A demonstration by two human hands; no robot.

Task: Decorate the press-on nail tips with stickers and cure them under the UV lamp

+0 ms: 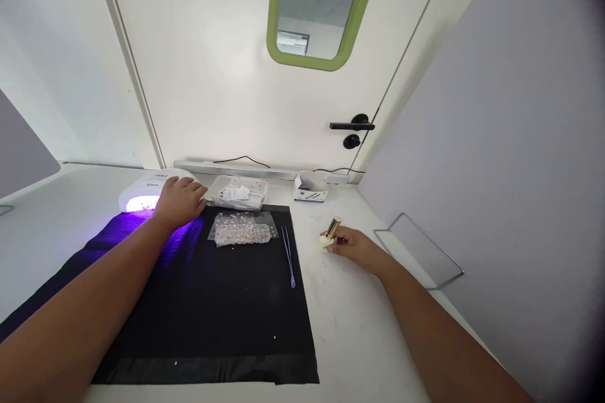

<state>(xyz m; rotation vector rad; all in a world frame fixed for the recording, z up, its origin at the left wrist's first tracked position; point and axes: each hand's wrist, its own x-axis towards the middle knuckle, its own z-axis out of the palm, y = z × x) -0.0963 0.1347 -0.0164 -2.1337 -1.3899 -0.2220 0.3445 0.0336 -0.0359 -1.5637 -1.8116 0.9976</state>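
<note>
Lamp [142, 187]: glowing purple, under left hand [182, 201] — fingers slightly parted.
Bottle [326, 241]: pinched in right hand [354, 247], gold cap [333, 226] tilted, right of mat [212, 308].
Tweezers [288, 258]: lying on mat — beside clear bag [242, 229].

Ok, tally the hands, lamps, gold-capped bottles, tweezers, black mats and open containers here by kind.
Hands: 2 (left hand, right hand)
Lamp: 1
Gold-capped bottle: 1
Tweezers: 1
Black mat: 1
Open containers: 2 (clear tray, white carton)
Total: 8

White lamp [154, 183] glows violet, well apart from the tilted gold-capped bottle [333, 227]
</note>
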